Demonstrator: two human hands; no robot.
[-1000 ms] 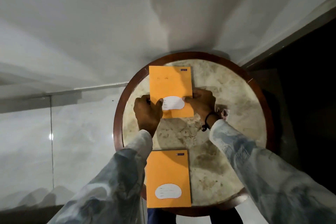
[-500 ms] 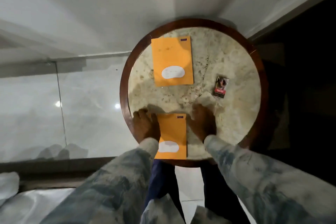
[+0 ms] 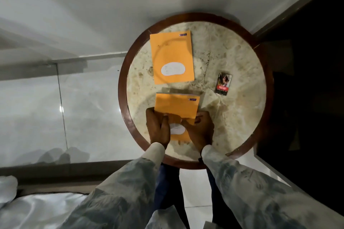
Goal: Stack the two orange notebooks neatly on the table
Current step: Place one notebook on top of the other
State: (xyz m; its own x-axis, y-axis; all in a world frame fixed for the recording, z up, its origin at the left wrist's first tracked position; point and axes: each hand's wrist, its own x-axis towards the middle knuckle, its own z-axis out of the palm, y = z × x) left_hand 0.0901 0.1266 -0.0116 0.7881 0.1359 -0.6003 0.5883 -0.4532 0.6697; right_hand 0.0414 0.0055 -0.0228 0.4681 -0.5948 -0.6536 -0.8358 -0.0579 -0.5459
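Note:
Two orange notebooks with white oval labels are on a round marble table. The far notebook lies flat at the table's back left, untouched. The near notebook is held at its near end by both hands, with its far end raised off the table and casting a shadow. My left hand grips its left edge and my right hand grips its right edge. My fingers cover part of its label.
A small dark card packet lies at the table's right. The table has a raised dark wooden rim. A white wall stands behind, a glossy floor lies to the left, and a dark cabinet stands at the right.
Both hands left the far notebook, came back to the near notebook, took hold of its edges and lifted its far end while moving it further onto the table.

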